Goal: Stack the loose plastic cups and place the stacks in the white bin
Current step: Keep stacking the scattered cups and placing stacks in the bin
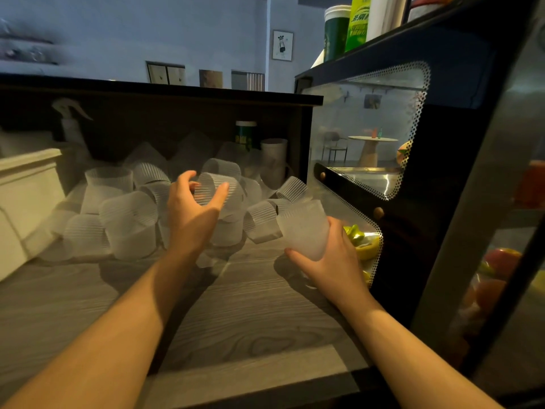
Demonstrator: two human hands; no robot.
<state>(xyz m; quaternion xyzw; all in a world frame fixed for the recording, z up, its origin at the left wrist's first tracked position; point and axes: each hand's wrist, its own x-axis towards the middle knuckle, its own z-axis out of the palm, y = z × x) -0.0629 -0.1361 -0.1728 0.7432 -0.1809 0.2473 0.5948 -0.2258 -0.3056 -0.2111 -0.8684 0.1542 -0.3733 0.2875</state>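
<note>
At the far left the white bin stood on the wood-grain counter, its near wall angled toward me. Just beside it, the loose plastic cups lay heaped across the back of the counter, ribbed and frosted, most of them tipped on their sides or upside down, some touching the bin's wall. A spray bottle stood behind the heap in the dark shelf recess.

My left hand was out over the middle of the pile with fingers and thumb spread and curved around one ribbed cup lying on its side; motion blur kept me from telling whether my fingertips pressed it.

To the right, my right hand gripped a smooth frosted cup from below, thumb on its near side and fingers curled behind it, holding it tilted just above the counter. Beyond that hand stood the glass display case, with yellow and green fruit behind its pane.
</note>
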